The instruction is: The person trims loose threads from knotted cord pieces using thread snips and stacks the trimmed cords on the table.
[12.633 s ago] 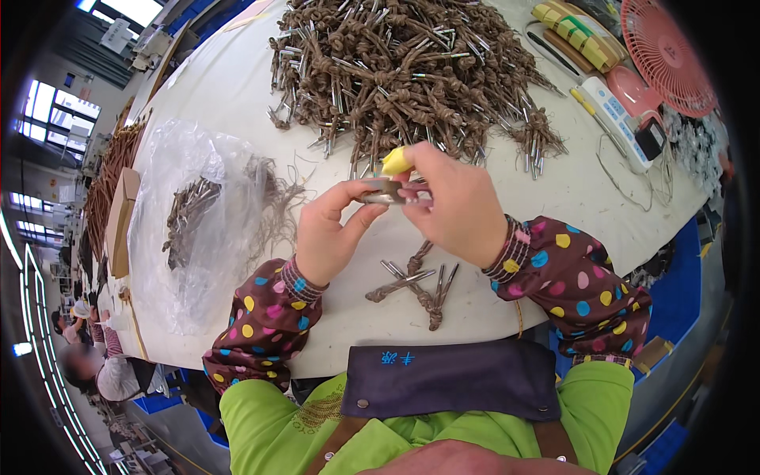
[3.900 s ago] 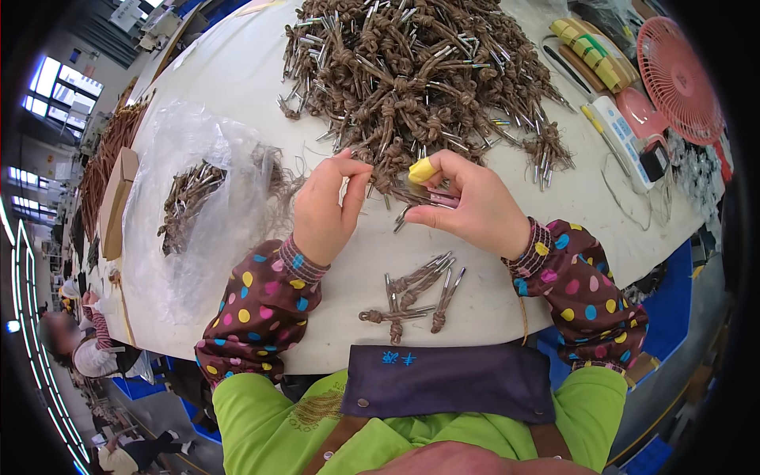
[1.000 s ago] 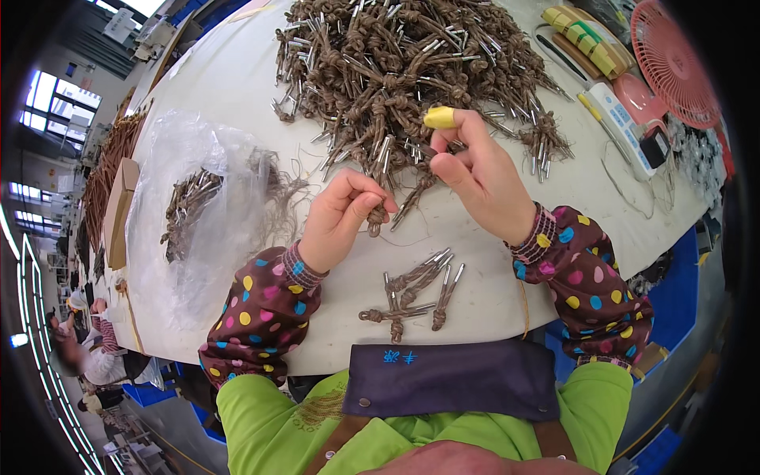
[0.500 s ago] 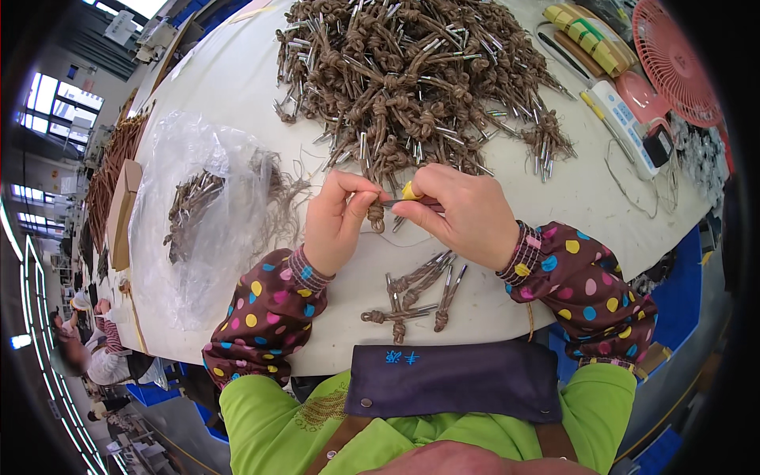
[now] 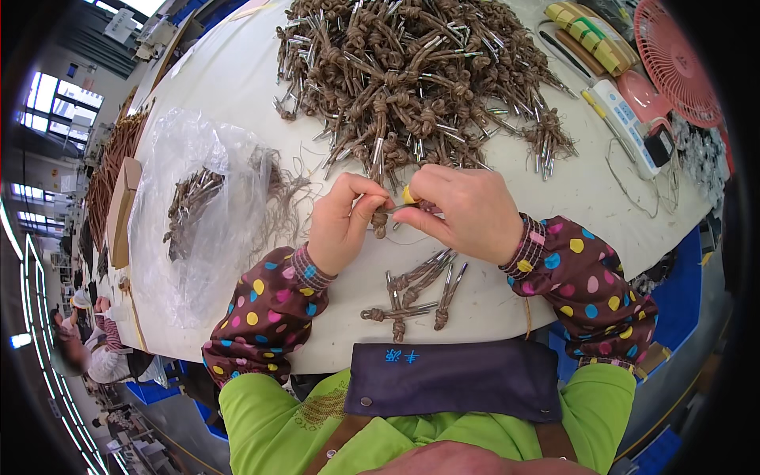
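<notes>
My left hand (image 5: 345,218) pinches a brown knotted cord (image 5: 379,222) between thumb and fingertips, the knot hanging just below them. My right hand (image 5: 469,210) is closed round a small pointed metal tool (image 5: 400,208), whose tip meets the cord close to my left fingertips. Most of the tool is hidden in the hand, so its exact kind does not show. Something yellow (image 5: 408,195) shows by the right index fingertip. Between my forearms lie several knotted cords with metal tips (image 5: 412,293). A large heap of similar cords (image 5: 412,87) rises just beyond my hands.
Left of my hands, a clear plastic bag (image 5: 214,269) lies beside loose brown threads (image 5: 285,190) and has more cords in it. At the right stand a pink fan (image 5: 673,59) and a white power strip (image 5: 621,119). A cardboard piece (image 5: 123,214) stands near the left edge.
Both hands keep their hold and have shifted only slightly. The knot in my left fingers has turned and moved a little lower.
</notes>
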The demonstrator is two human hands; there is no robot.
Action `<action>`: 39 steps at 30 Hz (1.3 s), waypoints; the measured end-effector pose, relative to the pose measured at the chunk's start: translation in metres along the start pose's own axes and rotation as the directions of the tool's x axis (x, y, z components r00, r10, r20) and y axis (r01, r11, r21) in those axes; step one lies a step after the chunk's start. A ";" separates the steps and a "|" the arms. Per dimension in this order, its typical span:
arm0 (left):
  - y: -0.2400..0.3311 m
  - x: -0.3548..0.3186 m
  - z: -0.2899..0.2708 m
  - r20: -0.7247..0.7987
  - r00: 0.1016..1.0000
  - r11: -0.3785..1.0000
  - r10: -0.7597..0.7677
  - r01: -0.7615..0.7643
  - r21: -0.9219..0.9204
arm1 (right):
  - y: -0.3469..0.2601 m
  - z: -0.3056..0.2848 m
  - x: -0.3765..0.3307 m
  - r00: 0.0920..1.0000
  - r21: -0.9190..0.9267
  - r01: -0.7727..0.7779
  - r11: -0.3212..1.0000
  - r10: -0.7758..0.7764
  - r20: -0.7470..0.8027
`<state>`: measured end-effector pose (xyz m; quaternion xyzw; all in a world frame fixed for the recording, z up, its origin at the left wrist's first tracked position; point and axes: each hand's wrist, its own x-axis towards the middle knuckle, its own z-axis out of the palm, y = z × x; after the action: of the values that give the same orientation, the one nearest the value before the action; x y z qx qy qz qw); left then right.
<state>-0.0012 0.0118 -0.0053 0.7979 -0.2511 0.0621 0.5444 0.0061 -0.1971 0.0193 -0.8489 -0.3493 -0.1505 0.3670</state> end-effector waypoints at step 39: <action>0.022 0.011 0.005 0.182 0.970 0.983 -0.162 0.143 0.114 | 0.015 0.011 0.004 0.942 0.570 -0.276 0.774 0.336 0.000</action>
<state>-0.0027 -0.0024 0.0148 0.8435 -0.2363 -0.0440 0.4803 0.0193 -0.1949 0.0062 -0.7396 -0.2159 -0.0221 0.6371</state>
